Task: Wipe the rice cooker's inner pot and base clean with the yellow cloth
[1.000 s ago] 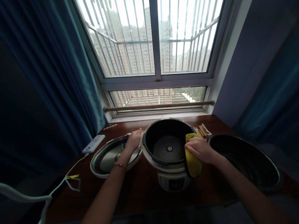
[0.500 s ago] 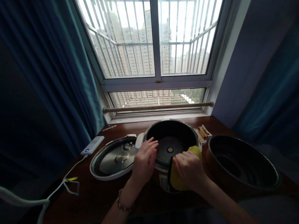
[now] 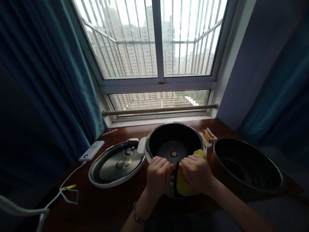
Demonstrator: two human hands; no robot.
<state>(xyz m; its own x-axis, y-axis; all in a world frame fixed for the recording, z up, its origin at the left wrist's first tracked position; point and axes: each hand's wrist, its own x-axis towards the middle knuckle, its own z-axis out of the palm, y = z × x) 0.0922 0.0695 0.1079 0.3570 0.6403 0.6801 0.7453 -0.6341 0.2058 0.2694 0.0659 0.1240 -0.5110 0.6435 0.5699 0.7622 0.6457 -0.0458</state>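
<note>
An electric cooker [image 3: 177, 132] with a dark, hollow inside stands in front of me, a small round sensor [image 3: 174, 154] at the middle of its floor. My left hand [image 3: 158, 175] has its fingers curled over the cooker's front rim, left of centre. Closed around a yellow cloth [image 3: 183, 185] with a dark edge, my right hand [image 3: 196, 172] is at the front right rim; the cloth hangs over the cooker's front. Left of the cooker, its round lid [image 3: 106, 185] lies with the metal inner side up. A large dark inner pot [image 3: 248, 161] sits on the right.
A white power bank [image 3: 92, 151] with a white cable [image 3: 65, 180] lies at the left of the brown wooden table [image 3: 135, 130]. Beyond the table is a window with a horizontal rail [image 3: 160, 110]. Blue curtains [image 3: 79, 96] hang at both sides.
My left hand has moved right and down from beside the cooker's left rim, its stretched fingers now curled over the front rim. My right hand keeps hold of the cloth. The view has shifted slightly.
</note>
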